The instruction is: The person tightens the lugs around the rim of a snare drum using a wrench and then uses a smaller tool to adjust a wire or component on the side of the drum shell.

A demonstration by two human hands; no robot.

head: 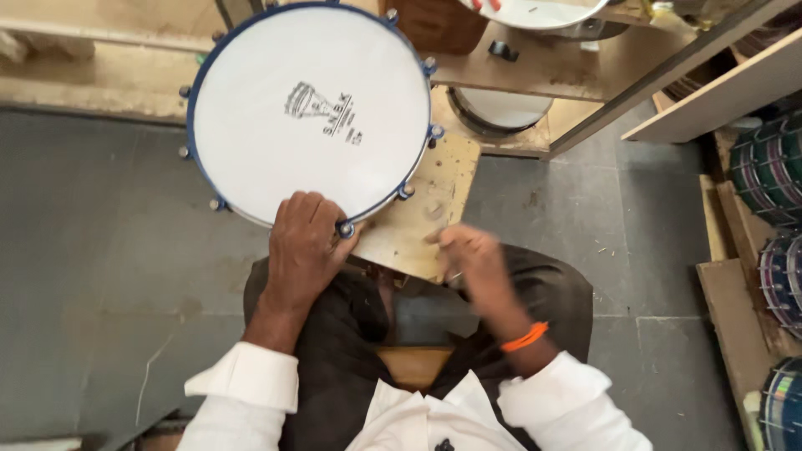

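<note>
Left hand (pixel 302 242) grips the drum (pixel 311 113) rim; right hand (pixel 472 259), blurred, grip unclear.

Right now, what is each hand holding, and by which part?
The left hand grips the white drum at its near blue rim. The right hand is blurred; whether it holds anything cannot be told.

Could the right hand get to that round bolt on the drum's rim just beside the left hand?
Probably yes. The right hand, blurred, hovers over the wooden board, and nothing lies between it and the bolt; the left hand rests just beside it.
</note>
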